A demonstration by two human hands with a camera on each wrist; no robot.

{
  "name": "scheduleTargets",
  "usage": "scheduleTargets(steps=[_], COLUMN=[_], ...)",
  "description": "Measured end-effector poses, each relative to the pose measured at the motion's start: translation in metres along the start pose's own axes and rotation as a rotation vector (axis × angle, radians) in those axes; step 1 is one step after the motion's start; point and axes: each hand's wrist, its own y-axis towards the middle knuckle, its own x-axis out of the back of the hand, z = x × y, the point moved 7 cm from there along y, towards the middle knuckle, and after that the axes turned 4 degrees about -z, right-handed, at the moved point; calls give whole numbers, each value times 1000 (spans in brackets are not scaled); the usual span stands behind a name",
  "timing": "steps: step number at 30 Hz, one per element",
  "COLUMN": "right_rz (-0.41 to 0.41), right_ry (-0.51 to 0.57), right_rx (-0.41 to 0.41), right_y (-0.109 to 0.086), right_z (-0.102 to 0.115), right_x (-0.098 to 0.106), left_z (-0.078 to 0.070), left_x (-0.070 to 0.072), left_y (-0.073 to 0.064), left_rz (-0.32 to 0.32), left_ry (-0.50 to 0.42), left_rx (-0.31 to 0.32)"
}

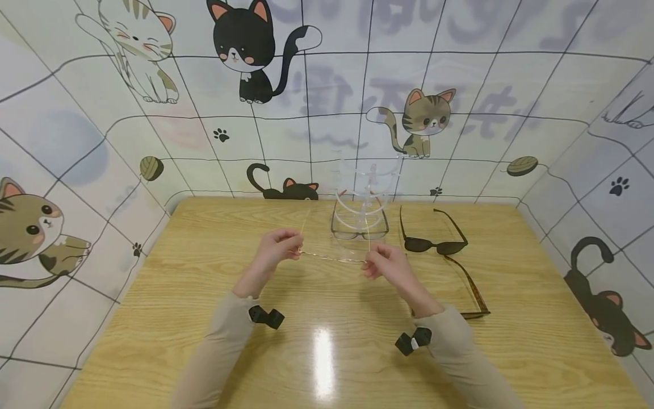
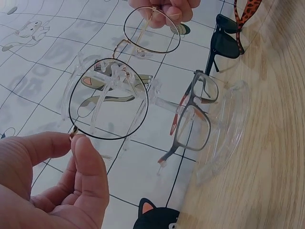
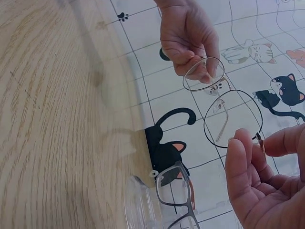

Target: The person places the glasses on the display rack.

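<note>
Thin-rimmed round eyeglasses (image 2: 108, 139) are held in the air between my two hands, their temples unfolded toward the back wall. My left hand (image 1: 278, 248) pinches them at the left hinge, thumb against fingers. At the other hinge, my right hand (image 1: 386, 262) pinches the frame the same way. Just beyond them stands a clear tiered display stand (image 1: 364, 218). Grey rectangular eyeglasses (image 2: 193, 125) sit on its lowest tier, with reddish temple tips.
Black sunglasses (image 1: 434, 246) lie with temples unfolded right of the stand. Nearer, tortoiseshell-patterned glasses (image 1: 475, 292) are partly hidden by my right arm. Cat-patterned wall covering (image 1: 337, 130) encloses the wooden table (image 1: 204, 227) at the back and sides.
</note>
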Motion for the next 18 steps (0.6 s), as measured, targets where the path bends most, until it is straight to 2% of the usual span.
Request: scheduleTargets(steps=[9, 18], right_rz=[-27, -16], right_ry=[-21, -31], right_rx=[12, 31], right_y=[-3, -9], right_z=[-3, -4], right_x=[15, 19], left_z=[2, 5], left_x=[-16, -23], left_y=[4, 3], left_rz=[29, 49], left_ry=[-23, -4], left_rx=[-11, -12])
